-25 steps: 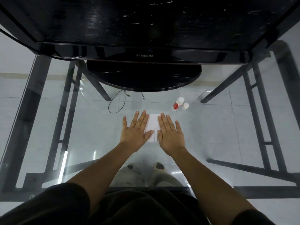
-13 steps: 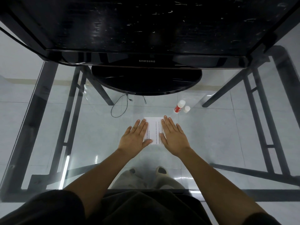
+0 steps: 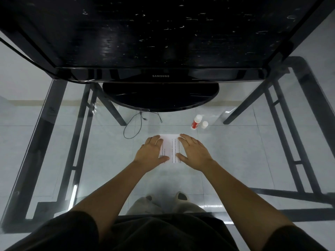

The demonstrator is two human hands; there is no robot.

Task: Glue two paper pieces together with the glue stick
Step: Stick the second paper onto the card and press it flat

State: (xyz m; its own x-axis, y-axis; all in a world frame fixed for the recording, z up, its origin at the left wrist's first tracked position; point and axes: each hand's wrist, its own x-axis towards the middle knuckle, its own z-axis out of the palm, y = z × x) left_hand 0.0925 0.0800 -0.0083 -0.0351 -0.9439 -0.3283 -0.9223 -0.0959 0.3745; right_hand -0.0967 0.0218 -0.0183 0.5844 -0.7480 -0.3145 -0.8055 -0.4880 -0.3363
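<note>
Here both hands lie flat on the small white printed paper (image 3: 170, 148), which rests on the clear glass tabletop (image 3: 235, 151) near the middle of the scene, in front of the black flat-screen monitor (image 3: 161, 42) on its oval stand. The left hand (image 3: 151, 154) covers the paper's left edge and the right hand (image 3: 194, 154) covers its right edge; each is spread open, palm down, fingers together and pointing away from the person, gripping nothing, with a bare strip of paper showing between the two thumbs. Whether one sheet or two stacked sheets lie under the palms cannot be told. The sheet's long axis runs near to far, in line with the fingers. The red-and-white glue stick (image 3: 195, 122) stands tilted on the glass beyond and to the right of the paper, well apart from the fingertips, and its loose white cap (image 3: 204, 124) sits just beside it on the right. So the stick lies far-right of the hands, and the right hand is clearly the nearer one. My judgement is that this is the pressing or smoothing step; any reach for the glue or its cap would fall to the right hand, while the left pins the paper.
</note>
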